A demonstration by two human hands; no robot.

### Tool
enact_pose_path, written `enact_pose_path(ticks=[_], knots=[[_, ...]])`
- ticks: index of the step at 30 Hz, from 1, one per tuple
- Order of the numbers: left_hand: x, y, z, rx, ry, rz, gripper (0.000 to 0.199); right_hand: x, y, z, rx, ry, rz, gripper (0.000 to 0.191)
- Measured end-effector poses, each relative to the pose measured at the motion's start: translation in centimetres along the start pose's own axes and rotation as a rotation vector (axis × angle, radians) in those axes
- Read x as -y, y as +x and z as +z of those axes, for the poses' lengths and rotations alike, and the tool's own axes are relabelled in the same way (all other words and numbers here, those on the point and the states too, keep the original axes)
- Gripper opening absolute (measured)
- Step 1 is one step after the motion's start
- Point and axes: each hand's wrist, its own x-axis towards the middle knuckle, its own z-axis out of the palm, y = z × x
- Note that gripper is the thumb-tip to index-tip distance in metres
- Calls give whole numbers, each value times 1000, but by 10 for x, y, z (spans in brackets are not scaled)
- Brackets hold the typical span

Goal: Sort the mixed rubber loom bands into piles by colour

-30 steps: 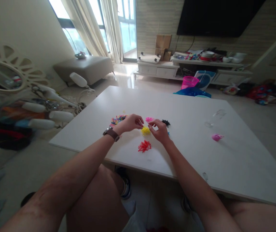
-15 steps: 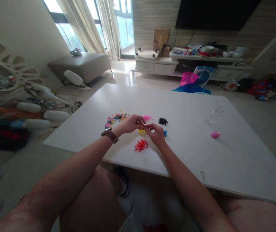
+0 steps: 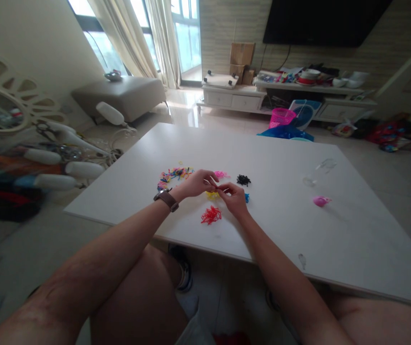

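My left hand (image 3: pixel 202 183), with a watch on its wrist, meets my right hand (image 3: pixel 233 197) over the yellow pile (image 3: pixel 211 195). Fingertips of both hands are pinched together on something too small to make out. Nearer to me lies a pile of small red pieces (image 3: pixel 211 215). Behind the hands are a pink pile (image 3: pixel 221 175) and a black pile (image 3: pixel 243 180). A blue pile (image 3: pixel 246 197) is partly hidden by my right hand. Mixed coloured pieces (image 3: pixel 173 176) form a curved heap to the left.
On the right of the white table (image 3: pixel 284 163) are a pink object (image 3: pixel 321 201), a clear container (image 3: pixel 326 166) and a clear ring-like piece (image 3: pixel 309 181). A small clear item (image 3: pixel 302 260) lies by the front edge. White lamp shades (image 3: pixel 109 114) stand beyond the left edge.
The view has shifted slightly. Both hands stay together in nearly the same place, with the fingertips moved only a little.
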Motion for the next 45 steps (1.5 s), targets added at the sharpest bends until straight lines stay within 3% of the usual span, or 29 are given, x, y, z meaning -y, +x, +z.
enact_pose_path(ticks=[7, 12, 19, 27, 38, 42, 45], knots=[[6, 4, -1, -21, 23, 6, 21, 1, 1, -2, -38, -70, -26, 11], [11, 8, -1, -114, 186, 0, 16, 3, 1, -3, -51, -171, -116, 8], [19, 14, -3, -150, 385, 54, 14, 3, 1, -3, -42, -242, -134, 6], [26, 17, -8, -154, 398, 102, 16, 0, 1, -2, -24, -236, -141, 7], [2, 9, 3, -73, 274, 123, 12, -3, -1, 1, 54, -177, -155, 14], [-3, 7, 3, -116, 252, 101, 12, -2, 7, -12, -10, -224, -192, 12], [-5, 6, 1, -142, 217, 21, 15, -9, 20, -37, -200, -284, -122, 15]])
